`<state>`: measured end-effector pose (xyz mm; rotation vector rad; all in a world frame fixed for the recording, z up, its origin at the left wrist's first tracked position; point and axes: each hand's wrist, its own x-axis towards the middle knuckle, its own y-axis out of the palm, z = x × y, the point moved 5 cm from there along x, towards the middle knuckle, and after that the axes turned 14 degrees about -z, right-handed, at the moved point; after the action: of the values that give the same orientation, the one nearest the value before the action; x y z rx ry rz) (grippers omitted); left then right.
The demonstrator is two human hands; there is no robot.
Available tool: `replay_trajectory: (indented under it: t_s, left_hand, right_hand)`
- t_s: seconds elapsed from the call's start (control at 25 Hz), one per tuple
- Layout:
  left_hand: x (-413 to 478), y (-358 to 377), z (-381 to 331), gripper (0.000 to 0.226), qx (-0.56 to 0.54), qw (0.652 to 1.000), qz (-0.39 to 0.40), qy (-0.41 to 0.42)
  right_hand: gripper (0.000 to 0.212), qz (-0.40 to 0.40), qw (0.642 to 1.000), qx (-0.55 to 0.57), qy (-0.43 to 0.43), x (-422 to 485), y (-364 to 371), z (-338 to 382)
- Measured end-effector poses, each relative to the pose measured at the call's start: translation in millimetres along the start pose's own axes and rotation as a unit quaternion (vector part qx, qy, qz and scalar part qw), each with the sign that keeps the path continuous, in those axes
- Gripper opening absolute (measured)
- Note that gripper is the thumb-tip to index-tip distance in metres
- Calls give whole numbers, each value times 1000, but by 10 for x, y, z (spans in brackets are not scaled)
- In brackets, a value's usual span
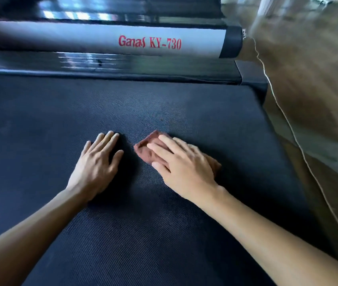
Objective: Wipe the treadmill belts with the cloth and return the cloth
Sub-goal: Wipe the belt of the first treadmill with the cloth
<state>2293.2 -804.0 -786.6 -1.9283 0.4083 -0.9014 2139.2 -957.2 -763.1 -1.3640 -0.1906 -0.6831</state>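
Pressing cloth (145, 152) onto belt (153, 234), right grip (182, 165) flat

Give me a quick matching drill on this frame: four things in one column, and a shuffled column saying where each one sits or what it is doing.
Things
1. grey rail with red lettering
2. reddish-brown folded cloth
3. right hand
4. left hand

Places or states
A. flat on the bare black textured treadmill belt
B. presses down on fabric, fingers straight
C. beyond the belt's far edge
D. pinned between a palm and the belt

Pairs: 1-C, 2-D, 3-B, 4-A
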Motion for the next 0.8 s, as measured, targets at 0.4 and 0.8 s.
replay_trajectory:
  t_s: [0.4,0.8]
  left_hand:
    - [74,-89,26,45,-114,993,-30,-33]
    - [-416,-513,788,54,1,997,53,57]
  right_hand:
    - [47,1,992,-91,92,67,199,436]
    - [50,7,948,-187,257,-335,-51,547]
